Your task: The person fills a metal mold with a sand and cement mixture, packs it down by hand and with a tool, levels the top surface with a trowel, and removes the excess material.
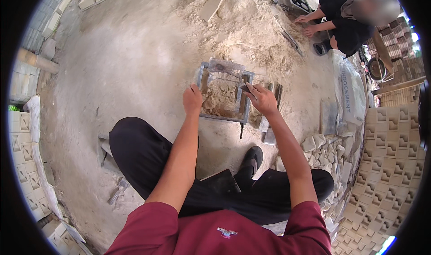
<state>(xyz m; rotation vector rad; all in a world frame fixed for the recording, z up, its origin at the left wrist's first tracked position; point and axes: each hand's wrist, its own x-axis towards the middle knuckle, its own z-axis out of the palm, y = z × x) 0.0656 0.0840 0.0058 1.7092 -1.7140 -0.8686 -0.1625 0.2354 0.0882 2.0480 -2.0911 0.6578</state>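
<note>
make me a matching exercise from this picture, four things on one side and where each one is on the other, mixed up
Things:
1. left hand
2. right hand
3. square metal mould frame
4. patterned blocks

Places:
A. stacked in rows at the right edge of the view
B. on the near left side of the frame
C. on the ground in front of the seated person, with a sandy mix inside
D. on the frame's right side, holding a small dark tool

Pairs: 1-B, 2-D, 3-C, 4-A
</note>
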